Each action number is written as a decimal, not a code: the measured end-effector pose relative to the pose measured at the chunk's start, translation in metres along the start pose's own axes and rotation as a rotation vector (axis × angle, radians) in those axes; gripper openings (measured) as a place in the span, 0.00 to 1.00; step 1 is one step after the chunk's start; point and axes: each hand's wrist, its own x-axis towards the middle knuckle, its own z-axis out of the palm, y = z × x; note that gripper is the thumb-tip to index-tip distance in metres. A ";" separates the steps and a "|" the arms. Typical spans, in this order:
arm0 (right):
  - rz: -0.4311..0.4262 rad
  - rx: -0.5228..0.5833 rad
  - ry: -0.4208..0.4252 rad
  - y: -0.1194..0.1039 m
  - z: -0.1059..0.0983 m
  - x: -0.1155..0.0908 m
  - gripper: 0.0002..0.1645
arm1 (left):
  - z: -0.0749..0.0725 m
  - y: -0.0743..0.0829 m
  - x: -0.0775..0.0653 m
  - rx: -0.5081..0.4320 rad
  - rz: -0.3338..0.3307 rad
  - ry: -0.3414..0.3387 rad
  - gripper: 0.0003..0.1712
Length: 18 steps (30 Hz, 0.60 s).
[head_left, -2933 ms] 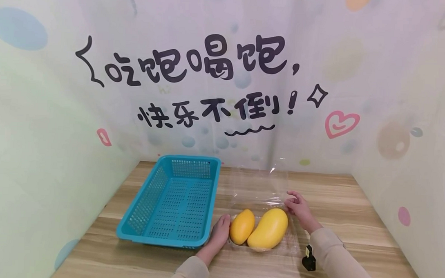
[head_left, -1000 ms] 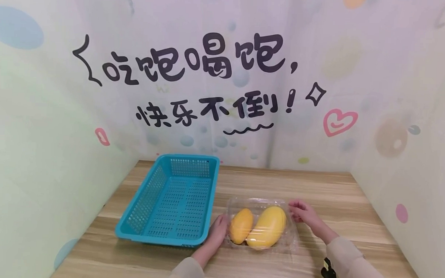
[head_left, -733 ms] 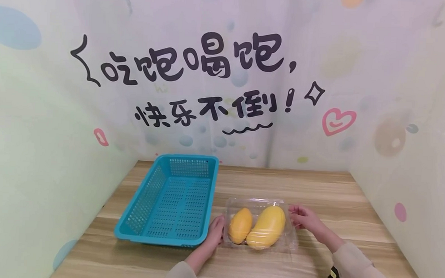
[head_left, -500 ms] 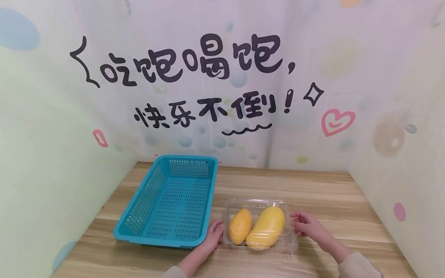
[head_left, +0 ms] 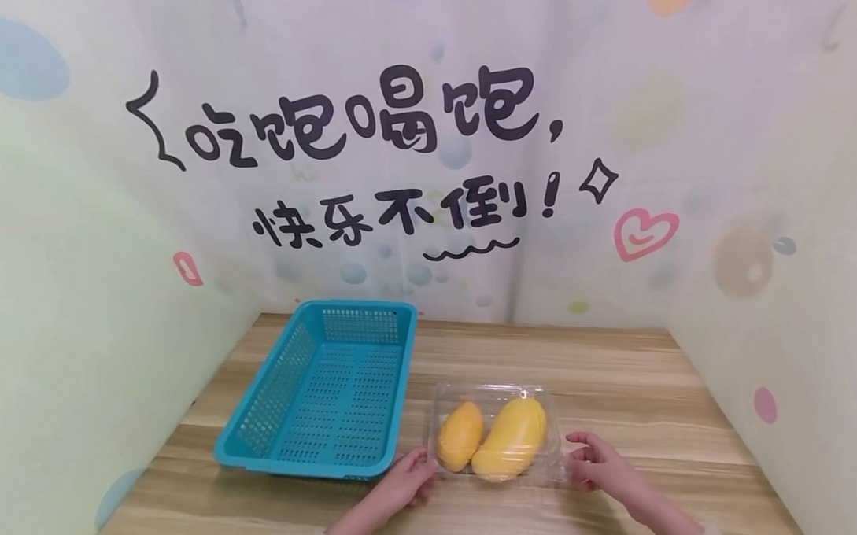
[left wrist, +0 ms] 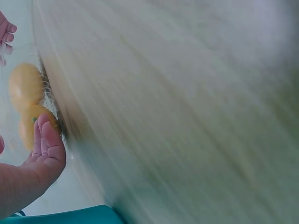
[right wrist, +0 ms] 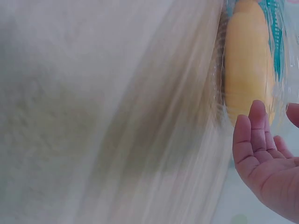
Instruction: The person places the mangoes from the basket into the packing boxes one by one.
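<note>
A clear plastic clamshell box sits on the table with its lid down. Through it I see two mangoes: a smaller orange-yellow mango on the left and a larger yellow mango on the right. My left hand is at the box's front left corner, its fingertips at or touching the edge. In the left wrist view its fingers are extended and slightly bent. Just off the box's right side is my right hand; its fingers are loosely bent around nothing in the right wrist view.
A blue perforated plastic basket with nothing in it stands left of the box, close to my left hand. The wooden table ends at a printed back curtain, with pale walls on both sides.
The raised lid has come down over the mangoes. Both hands have since slid along the box's sides towards me, and the right hand has drawn slightly away from it.
</note>
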 end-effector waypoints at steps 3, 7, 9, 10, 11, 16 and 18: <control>0.012 0.030 0.001 0.003 0.004 -0.005 0.38 | 0.001 0.000 -0.001 -0.028 -0.015 -0.007 0.20; 0.026 0.082 0.014 0.007 0.009 -0.007 0.37 | 0.004 -0.002 -0.001 -0.110 -0.050 -0.015 0.16; 0.028 0.105 0.020 0.009 0.011 -0.006 0.37 | 0.007 -0.004 0.000 -0.146 -0.074 -0.015 0.15; 0.030 0.111 0.025 0.009 0.013 -0.006 0.37 | 0.008 -0.004 0.001 -0.160 -0.084 -0.014 0.15; 0.032 0.119 0.029 0.010 0.014 -0.005 0.37 | 0.009 -0.004 0.001 -0.172 -0.091 -0.010 0.14; 0.045 0.163 0.025 0.013 0.019 -0.003 0.35 | 0.012 -0.001 0.003 -0.197 -0.124 0.005 0.13; 0.050 0.186 0.011 0.013 0.020 -0.002 0.35 | 0.013 0.000 0.004 -0.195 -0.132 0.005 0.11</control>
